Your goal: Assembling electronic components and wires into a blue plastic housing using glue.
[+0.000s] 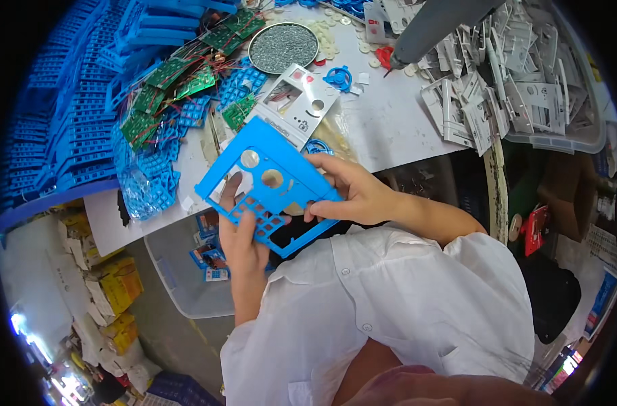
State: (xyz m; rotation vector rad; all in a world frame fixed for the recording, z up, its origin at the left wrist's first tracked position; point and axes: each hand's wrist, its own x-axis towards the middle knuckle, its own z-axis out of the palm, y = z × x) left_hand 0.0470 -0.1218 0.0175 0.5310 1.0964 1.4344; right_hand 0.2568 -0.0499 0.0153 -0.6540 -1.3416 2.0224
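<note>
Both of my hands hold a blue plastic panel [295,162] tilted just off the table's near edge. It has two round holes, a grid of small square cutouts and larger openings. My left hand [243,247] grips its left side, thumb over the grid and fingers partly hidden behind. With bent fingers, my right hand [362,196] clasps the right edge. Beyond the panel, a white faceplate [323,95] with cutouts lies on the table, its near end partly covered. A blue ring-shaped part [339,78] sits beside it.
Blue housings [85,128] are heaped at left, near green circuit boards [199,82] with wires. A round dish of small metal pieces [283,47] stands at the back. A grey pointed tool [433,30] hangs above the table. White parts overfill a clear bin [586,141] at right.
</note>
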